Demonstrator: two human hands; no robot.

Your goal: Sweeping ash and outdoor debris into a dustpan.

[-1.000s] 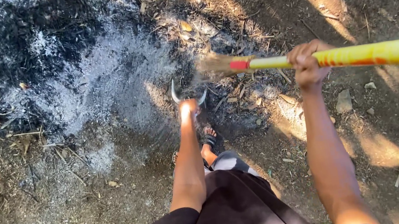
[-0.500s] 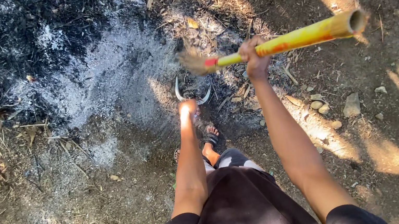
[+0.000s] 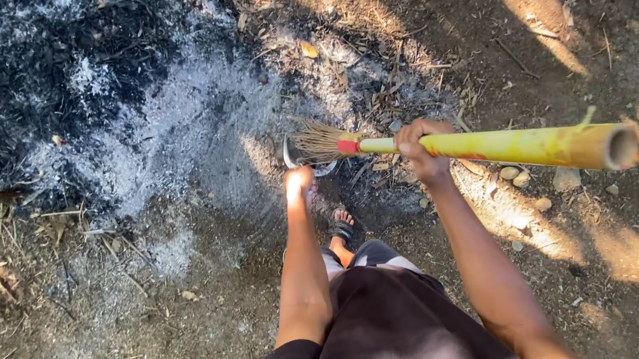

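Over the ash patch (image 3: 161, 136), the right hand (image 3: 419, 148) is wrapped around the broom (image 3: 492, 145); the left hand (image 3: 299, 182) clasps a curved blade (image 3: 292, 156).

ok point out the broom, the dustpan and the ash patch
broom (image 3: 500, 146), head view, on the yellow bamboo handle
dustpan (image 3: 288, 155), head view, on its curved metal edge
ash patch (image 3: 159, 119), head view, on the grey middle

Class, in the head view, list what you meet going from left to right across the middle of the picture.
Ash patch → left hand holding a curved metal tool → broom bristles → right hand gripping the handle → open end of the yellow bamboo handle.
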